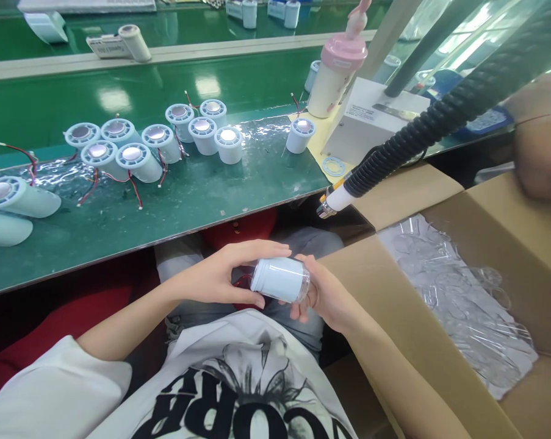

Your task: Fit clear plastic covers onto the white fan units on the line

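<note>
A pale blue motor housing (279, 279), a cylinder with a clear plastic cover around it, lies sideways between my hands above my lap. My left hand (229, 271) grips its left end, thumb below and fingers above. A bit of red wire (243, 281) shows in the hollow of that hand. My right hand (330, 296) is wrapped round the clear right end, its fingertips partly hidden underneath. On the green bench in front stand several similar pale blue housings (138, 161) with silver tops and red and black wires. Another housing (300, 135) stands apart at the bench's right.
At right, an open cardboard box (522, 256) holds clear plastic covers (467, 305). A black corrugated hose (421, 116) with a metal tip hangs over the bench edge. A pink-topped bottle (337, 67) stands beside a white metal base (371, 119). Another person's arm (536, 140) is at far right.
</note>
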Demonstrator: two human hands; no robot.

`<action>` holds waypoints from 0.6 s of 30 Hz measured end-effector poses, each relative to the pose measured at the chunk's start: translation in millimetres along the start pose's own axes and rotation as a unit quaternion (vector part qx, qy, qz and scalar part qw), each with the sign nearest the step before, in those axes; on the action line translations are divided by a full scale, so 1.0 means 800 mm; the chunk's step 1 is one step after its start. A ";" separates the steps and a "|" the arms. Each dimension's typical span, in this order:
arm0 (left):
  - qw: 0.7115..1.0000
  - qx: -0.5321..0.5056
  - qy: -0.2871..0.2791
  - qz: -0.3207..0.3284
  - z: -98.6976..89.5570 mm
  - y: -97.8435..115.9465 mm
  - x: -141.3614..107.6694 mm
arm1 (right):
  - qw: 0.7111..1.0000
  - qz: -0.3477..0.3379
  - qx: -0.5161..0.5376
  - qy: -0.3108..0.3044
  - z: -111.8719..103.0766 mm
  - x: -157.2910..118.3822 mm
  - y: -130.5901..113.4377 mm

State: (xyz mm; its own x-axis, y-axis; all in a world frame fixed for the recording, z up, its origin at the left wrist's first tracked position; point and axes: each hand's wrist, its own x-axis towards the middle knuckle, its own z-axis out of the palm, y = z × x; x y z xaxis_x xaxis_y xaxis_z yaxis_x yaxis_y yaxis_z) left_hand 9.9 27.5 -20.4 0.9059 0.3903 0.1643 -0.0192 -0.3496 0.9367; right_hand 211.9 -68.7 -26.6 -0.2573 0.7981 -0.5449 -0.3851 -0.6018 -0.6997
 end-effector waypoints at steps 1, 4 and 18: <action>1.000 -0.002 0.001 0.001 0.000 0.000 0.000 | 1.000 0.016 0.006 -0.008 0.000 0.001 0.000; 1.000 -0.005 0.003 0.004 0.001 -0.002 -0.001 | 0.997 0.072 0.032 -0.022 0.001 0.001 -0.001; 0.991 -0.088 0.043 -0.097 0.009 0.009 -0.002 | 0.977 -0.044 -0.190 0.082 -0.008 -0.008 0.002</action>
State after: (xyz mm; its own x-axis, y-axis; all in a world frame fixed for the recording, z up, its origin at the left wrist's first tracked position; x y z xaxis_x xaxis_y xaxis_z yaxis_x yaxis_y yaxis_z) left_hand 11.4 18.4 -16.5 0.8609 0.5087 -0.0056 0.0719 -0.1108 0.9912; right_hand 218.4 -74.7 -27.3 -0.0811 0.8504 -0.5199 -0.0336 -0.5237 -0.8513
